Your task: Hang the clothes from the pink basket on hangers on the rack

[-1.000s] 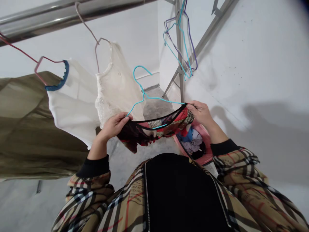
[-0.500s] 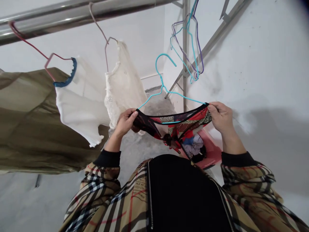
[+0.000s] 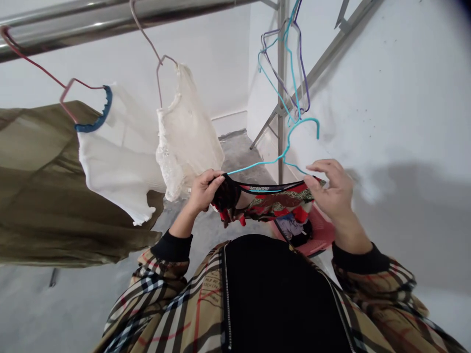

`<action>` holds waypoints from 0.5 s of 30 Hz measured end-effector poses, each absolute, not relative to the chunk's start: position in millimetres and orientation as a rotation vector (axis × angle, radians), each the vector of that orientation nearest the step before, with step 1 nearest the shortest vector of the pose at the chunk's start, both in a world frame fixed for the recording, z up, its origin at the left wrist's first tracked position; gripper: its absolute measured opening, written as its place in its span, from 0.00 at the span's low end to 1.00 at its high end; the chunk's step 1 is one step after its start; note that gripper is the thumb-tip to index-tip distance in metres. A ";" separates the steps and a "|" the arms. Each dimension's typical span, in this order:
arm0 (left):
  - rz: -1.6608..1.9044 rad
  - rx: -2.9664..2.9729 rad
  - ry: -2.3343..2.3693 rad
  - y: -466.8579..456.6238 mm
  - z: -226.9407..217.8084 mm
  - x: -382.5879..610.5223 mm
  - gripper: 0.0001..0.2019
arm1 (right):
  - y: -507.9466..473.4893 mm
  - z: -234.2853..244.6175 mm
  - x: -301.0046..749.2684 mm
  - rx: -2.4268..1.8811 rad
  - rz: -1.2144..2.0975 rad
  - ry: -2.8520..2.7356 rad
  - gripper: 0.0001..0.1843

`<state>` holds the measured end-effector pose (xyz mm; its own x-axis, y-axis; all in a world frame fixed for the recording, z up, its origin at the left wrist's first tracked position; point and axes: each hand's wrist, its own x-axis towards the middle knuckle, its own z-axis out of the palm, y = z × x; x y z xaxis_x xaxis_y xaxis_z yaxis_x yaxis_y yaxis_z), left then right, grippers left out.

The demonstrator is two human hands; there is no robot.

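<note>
Looked down from the head-worn camera at two bare hands working at chest height above a concrete floor (image 3: 243,157). Gripped, in the left hand (image 3: 202,191), one end of a red-and-black patterned garment (image 3: 272,201), the left fingers (image 3: 213,177) curled and pressed together around a bunched fold and the tip of a cyan wire hanger (image 3: 257,165). Kept the right hand (image 3: 333,196) open at the garment's other end, its fingers (image 3: 327,169) spread and lightly curved, with contact too unclear to tell. Showed the garment's black band lying along the hanger's lower bar, probably held taut by the left grip so the cloth would not slip off. Held all of this just above a pink plastic laundry basket (image 3: 320,235) of crumpled clothes (image 3: 292,228), apparently within easy reach of the hands. Hung at left, from a steel rail (image 3: 110,17), a white top with a blue-edged neckline (image 3: 114,152), a cream lace top (image 3: 186,137) and an olive garment (image 3: 44,181). Gathered spare wire hangers (image 3: 283,63) on a metal rack upright (image 3: 281,147).
</note>
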<state>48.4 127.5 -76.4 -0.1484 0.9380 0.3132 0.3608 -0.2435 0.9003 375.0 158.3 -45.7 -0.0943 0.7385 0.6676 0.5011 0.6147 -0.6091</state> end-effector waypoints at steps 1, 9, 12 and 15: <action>1.399 1.662 1.476 126.9 -77.7 52.4 0.10 | 153.3 -45.8 365.6 -1.008 0.308 -1.709 0.08; 1.340 2.112 1.435 121.4 -90.3 67.4 0.12 | 138.4 -39.4 314.0 -0.833 1.697 -0.941 0.22; 1.385 2.154 1.512 120.6 -96.9 69.6 0.12 | 135.8 -32.1 306.2 -0.744 1.813 -0.731 0.18; 1.490 2.123 1.747 115.3 -105.4 76.8 0.12 | 131.1 -33.8 298.2 -0.743 1.773 -0.657 0.16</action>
<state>76.8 115.3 -105.4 -0.0781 0.7651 0.6391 0.7516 -0.3760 0.5420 298.2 131.1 -33.8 -0.2514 0.9526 -0.1713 -0.6109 -0.2935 -0.7354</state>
